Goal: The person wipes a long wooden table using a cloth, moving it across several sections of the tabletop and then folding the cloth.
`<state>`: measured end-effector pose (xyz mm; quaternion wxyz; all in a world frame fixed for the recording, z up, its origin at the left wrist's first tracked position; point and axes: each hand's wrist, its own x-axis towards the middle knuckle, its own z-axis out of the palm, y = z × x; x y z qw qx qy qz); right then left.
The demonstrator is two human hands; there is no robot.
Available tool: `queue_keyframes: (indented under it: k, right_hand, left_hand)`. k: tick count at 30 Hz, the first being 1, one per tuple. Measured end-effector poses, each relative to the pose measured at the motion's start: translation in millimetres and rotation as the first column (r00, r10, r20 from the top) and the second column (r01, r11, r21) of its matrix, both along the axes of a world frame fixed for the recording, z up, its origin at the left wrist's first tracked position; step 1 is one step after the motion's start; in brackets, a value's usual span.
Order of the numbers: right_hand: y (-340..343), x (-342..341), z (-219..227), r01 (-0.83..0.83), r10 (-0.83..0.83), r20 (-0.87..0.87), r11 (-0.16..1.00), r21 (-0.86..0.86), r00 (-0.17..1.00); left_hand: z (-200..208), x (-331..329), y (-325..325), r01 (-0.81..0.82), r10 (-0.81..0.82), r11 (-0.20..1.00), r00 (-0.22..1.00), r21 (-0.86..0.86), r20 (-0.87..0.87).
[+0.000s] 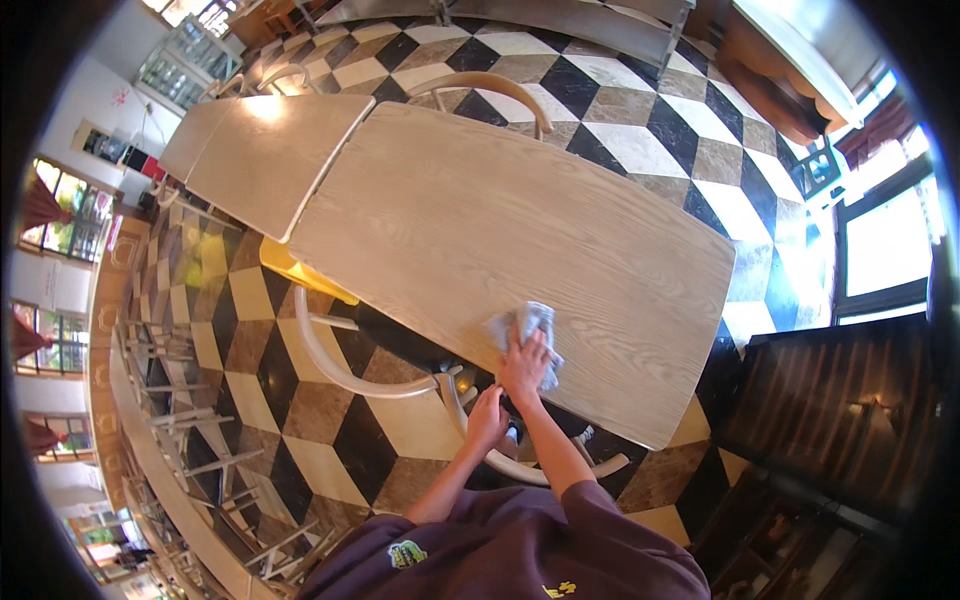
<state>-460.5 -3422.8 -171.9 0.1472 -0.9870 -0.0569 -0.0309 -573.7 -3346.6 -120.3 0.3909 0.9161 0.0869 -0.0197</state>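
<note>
My right hand [525, 367] presses a crumpled grey-white cloth [538, 320] onto a light wood-grain tabletop [480, 220], close to its near edge. The cloth bunches out past the fingertips and beside the palm. Just left of the right wrist, off the tabletop, is my left hand [487, 418]. Its fingers look curled together, and whatever may be inside them is hidden. A pale wooden chair with a curved back [450, 405] stands by the left hand; I cannot tell whether they touch.
A second table [270, 150] adjoins the far left end. Chairs with curved backs [350, 385] [490, 85] stand along both sides. Something yellow [300, 270] shows under the near left edge. A dark wooden cabinet [830, 410] is at right, on a patterned tile floor [620, 130].
</note>
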Motion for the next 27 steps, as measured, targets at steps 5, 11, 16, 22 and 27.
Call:
queue_keyframes:
  k: [5, 11, 16, 22, 27]
  right_hand:
    - [-18.7, 8.4, 6.4, -0.177, 0.191, -0.107, 0.976, 0.128, 0.976]
    - [-130.4, -12.0, 7.1, -0.220, 0.217, 0.034, 0.970, 0.103, 0.976]
    - [-268.7, -44.1, 22.8, 0.038, -0.041, 0.061, 0.998, 0.052, 0.997]
    - [-352.1, -76.4, 26.1, 0.217, -0.228, 0.180, 0.973, 0.076, 0.957]
    - [-343.4, -93.3, 22.6, 0.426, -0.427, 0.105, 0.904, 0.035, 0.898]
  left_hand:
    - [1.2, 3.0, -10.3, 0.235, -0.238, 0.970, 0.971, 0.057, 0.034]
    - [8.5, -5.5, -67.2, 0.460, -0.460, 0.888, 0.887, -0.008, -0.029]
    - [5.2, -19.0, -99.4, 0.467, -0.468, 0.884, 0.883, -0.028, -0.037]
    - [-1.6, -22.7, -111.4, 0.458, -0.458, 0.889, 0.889, -0.006, -0.024]
    - [-6.5, -10.2, -79.8, 0.428, -0.429, 0.903, 0.903, 0.029, 0.011]
